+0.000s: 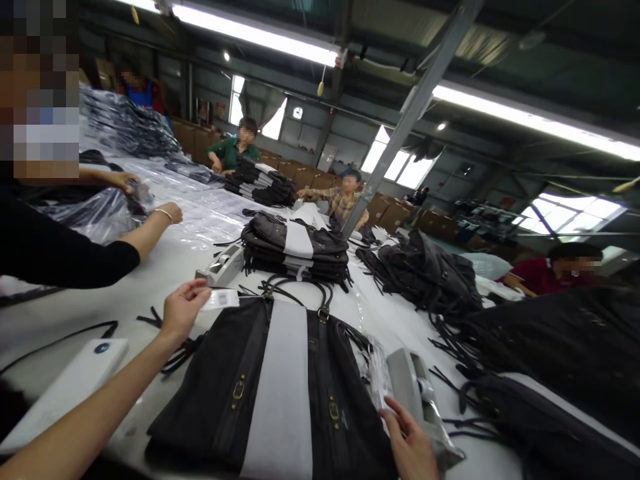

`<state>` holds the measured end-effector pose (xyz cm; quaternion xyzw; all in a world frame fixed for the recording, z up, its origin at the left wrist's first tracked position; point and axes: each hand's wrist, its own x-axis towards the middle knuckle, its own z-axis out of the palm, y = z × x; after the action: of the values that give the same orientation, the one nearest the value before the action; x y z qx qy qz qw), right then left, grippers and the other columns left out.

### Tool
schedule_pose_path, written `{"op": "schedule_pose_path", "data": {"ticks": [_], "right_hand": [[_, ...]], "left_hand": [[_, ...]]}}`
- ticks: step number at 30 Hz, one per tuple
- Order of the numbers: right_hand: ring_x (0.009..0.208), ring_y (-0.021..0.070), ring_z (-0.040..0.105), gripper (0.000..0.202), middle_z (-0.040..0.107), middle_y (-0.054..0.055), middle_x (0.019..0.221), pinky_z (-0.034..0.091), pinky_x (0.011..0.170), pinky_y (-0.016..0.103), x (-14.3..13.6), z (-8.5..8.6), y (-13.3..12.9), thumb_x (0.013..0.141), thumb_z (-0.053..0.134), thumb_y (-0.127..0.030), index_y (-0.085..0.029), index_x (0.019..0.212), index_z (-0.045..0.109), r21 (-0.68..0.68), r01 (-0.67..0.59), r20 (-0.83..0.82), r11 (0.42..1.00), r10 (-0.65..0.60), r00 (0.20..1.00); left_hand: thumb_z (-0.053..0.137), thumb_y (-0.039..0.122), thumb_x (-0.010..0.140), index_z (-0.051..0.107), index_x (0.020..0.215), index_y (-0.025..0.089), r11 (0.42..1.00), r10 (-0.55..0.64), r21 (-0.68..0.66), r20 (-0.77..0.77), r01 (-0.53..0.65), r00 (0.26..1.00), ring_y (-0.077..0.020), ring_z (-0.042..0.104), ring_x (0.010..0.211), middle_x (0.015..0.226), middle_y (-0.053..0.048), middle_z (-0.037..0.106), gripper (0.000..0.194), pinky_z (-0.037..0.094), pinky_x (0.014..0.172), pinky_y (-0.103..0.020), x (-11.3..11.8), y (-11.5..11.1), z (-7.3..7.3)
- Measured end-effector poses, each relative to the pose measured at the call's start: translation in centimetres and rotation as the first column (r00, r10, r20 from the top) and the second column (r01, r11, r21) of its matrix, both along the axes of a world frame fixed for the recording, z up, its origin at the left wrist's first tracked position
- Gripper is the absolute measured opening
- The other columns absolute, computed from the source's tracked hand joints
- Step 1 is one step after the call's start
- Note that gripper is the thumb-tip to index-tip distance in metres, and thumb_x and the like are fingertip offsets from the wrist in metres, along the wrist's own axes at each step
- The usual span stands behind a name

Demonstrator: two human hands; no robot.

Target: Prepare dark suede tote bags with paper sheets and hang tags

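Observation:
A black handbag (215, 393) with brass-coloured buckles lies flat in front of me, a white paper band (280, 393) wrapped around its middle. Between the thumb and fingers of my left hand (184, 308) is a white hang tag (223, 299) with a barcode, beside the bag's upper left corner. At the bag's lower right edge is my right hand (411, 440), its fingers stretched out and slightly apart. They reach to the lower end of a bundle of clear-and-white tags (380, 370), next to a grey holder (413, 380). Whether the fingertips touch the bundle is unclear.
Banded black bags (295, 247) are stacked ahead, beside another grey holder (223, 267). More black bags (425, 273) pile up on the right. A white box-like device (70, 393) stands left. A co-worker's arm (145, 240) handles plastic-wrapped goods; a metal post (400, 140) slants beyond.

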<state>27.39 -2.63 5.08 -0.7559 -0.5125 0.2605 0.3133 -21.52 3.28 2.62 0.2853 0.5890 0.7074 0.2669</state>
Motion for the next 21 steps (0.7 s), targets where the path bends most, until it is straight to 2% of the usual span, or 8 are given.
{"op": "schedule_pose_path", "data": {"ticks": [2,4,7,9,11,14,18,21], "right_hand": [[0.095,0.0293,0.065,0.07,0.073,0.01,0.093,0.048,0.084,0.036,1.1,-0.7,-1.4,0.058,0.05,-0.061,-0.016,0.107,0.068,-0.022,0.033,0.042,0.999,-0.032,0.999],[0.095,0.03,0.064,0.068,0.072,0.011,0.094,0.047,0.086,0.037,1.7,-1.1,-2.4,0.058,0.049,-0.06,-0.016,0.106,0.069,-0.013,0.043,0.046,0.999,-0.042,0.998],[0.095,0.0299,0.065,0.067,0.072,0.012,0.096,0.048,0.086,0.038,1.9,-1.2,-3.2,0.061,0.048,-0.06,-0.014,0.106,0.068,0.033,0.05,0.021,0.998,-0.051,0.998],[0.095,0.0291,0.065,0.065,0.072,0.012,0.096,0.048,0.086,0.037,1.9,-1.3,-3.7,0.063,0.049,-0.06,-0.015,0.105,0.068,0.059,0.046,-0.003,0.997,-0.046,0.999],[0.095,0.0283,0.066,0.059,0.072,0.011,0.095,0.049,0.085,0.036,1.8,-1.5,-4.1,0.065,0.051,-0.06,-0.016,0.1,0.07,0.072,0.031,-0.035,0.997,-0.029,0.999],[0.095,0.0278,0.066,0.054,0.072,0.01,0.095,0.05,0.084,0.034,1.6,-2.1,-4.7,0.067,0.054,-0.061,-0.018,0.094,0.071,0.062,0.01,-0.083,0.998,-0.005,0.997],[0.101,0.0294,0.063,0.064,0.071,0.011,0.103,0.046,0.091,0.038,1.5,-3.0,-4.8,0.066,0.054,-0.068,-0.017,0.101,0.069,0.009,-0.005,-0.088,1.0,0.006,0.996],[0.109,0.033,0.059,0.068,0.07,0.013,0.106,0.041,0.098,0.042,1.6,-3.3,-4.2,0.063,0.055,-0.072,-0.017,0.099,0.07,-0.029,-0.002,-0.035,1.0,0.001,0.999]], "left_hand": [[0.077,0.035,0.055,0.061,0.104,0.013,0.987,-0.133,-0.073,0.121,0.142,0.984,-0.0136,0.061,0.061,0.074,-0.003,0.068,0.056,0.048,0.055,-0.023,1.2,-2.5,-0.8],[0.079,0.032,0.051,0.061,0.1,0.013,0.944,-0.258,-0.167,0.165,0.285,0.952,-0.0142,0.061,0.059,0.07,-0.002,0.067,0.056,0.049,0.055,-0.024,2.2,-4.2,-1.4],[0.076,0.034,0.054,0.061,0.098,0.012,0.862,-0.402,-0.329,0.016,0.384,0.916,-0.0156,0.06,0.055,0.063,0.0,0.065,0.052,0.048,0.054,-0.026,2.7,-5.6,-1.8],[0.069,0.038,0.06,0.063,0.095,0.014,0.838,-0.45,-0.436,-0.214,0.327,0.867,-0.0186,0.062,0.06,0.066,-0.001,0.067,0.043,0.049,0.057,-0.028,2.4,-5.9,-1.8],[0.062,0.039,0.065,0.065,0.094,0.016,0.837,-0.477,-0.489,-0.433,0.245,0.765,-0.0219,0.065,0.073,0.078,-0.004,0.07,0.037,0.052,0.068,-0.032,2.2,-6.2,-2.0],[0.054,0.044,0.072,0.061,0.111,0.015,0.86,-0.467,-0.489,-0.635,0.148,0.615,-0.026,0.064,0.095,0.104,-0.01,0.069,0.049,0.049,0.089,-0.039,2.4,-7.0,-2.6],[0.048,0.052,0.077,0.041,0.135,0.01,0.87,-0.459,-0.487,-0.739,0.079,0.494,-0.0309,0.048,0.125,0.135,-0.017,0.051,0.072,0.036,0.107,-0.045,3.3,-9.6,-4.1],[0.047,0.056,0.079,0.027,0.143,0.011,0.851,-0.496,-0.515,-0.721,0.105,0.484,-0.0303,0.041,0.131,0.143,-0.017,0.043,0.081,0.033,0.11,-0.045,3.3,-12.2,-5.4]]}}
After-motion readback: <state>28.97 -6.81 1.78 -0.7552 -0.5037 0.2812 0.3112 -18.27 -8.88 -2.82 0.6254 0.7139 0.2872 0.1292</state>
